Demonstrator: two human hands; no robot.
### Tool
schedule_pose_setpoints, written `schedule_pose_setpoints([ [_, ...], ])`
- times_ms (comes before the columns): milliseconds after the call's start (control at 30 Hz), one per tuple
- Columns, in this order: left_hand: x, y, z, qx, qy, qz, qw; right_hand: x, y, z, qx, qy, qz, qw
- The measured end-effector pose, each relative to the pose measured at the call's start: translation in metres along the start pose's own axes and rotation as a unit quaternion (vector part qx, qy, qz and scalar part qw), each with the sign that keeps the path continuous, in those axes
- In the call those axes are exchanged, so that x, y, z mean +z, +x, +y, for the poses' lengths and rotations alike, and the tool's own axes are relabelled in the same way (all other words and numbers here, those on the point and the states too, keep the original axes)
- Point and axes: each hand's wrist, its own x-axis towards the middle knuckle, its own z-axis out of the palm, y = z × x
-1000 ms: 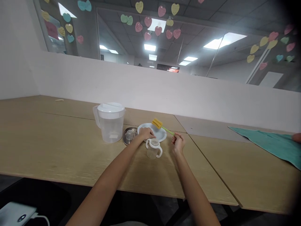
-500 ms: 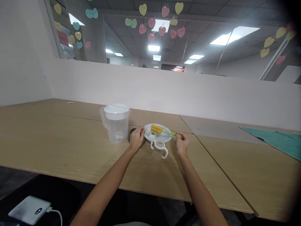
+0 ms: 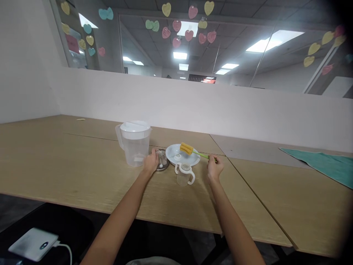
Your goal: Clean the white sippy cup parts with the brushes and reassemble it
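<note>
Sponge brush (image 3: 186, 148), with a yellow, ridged, roughly cylindrical head on a slim bright green handle, slants over the plate (image 3: 169, 151), its head toward the far rim; whether the sponge touches the plate cannot be told. The right hand (image 3: 215, 168) has its fingers curled closed around the handle's end, to the right of the plate. The left hand (image 3: 150, 162) is at the left edge of the round metal dish (image 3: 166, 167), fingers drawn together near the clear pieces (image 3: 163, 157); whether they grip one is too small to tell. Half a second ago this hand covered much of the dish beside the plate; now it has moved left, leaving the dish more exposed, and the sponge sits slightly farther right over the plate. The plate is pale, shallow and glossy. Before it stands a clear bottle (image 3: 183, 179) with two curved white handles; left, a translucent, white-lidded pitcher (image 3: 136, 151) stands on the wood-grained table (image 3: 96, 173).
</note>
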Motion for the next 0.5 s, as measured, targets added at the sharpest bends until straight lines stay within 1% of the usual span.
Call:
schedule_pose_setpoints([
  [67,0.000,0.000,-0.001,0.014,0.003,0.014,1.000,0.000,0.000,-0.001,0.006,0.003,0.001,1.000],
  [233,0.002,-0.002,-0.003,0.065,-0.015,0.081,0.994,0.000,-0.002,-0.002,0.022,0.010,-0.001,1.000],
  [433,0.011,-0.001,-0.007,0.115,-0.013,0.089,0.989,-0.001,-0.003,-0.004,0.026,0.019,-0.003,0.999],
  [500,0.011,-0.001,-0.007,0.124,-0.037,0.107,0.986,-0.002,-0.003,-0.005,0.025,0.020,-0.004,0.999],
])
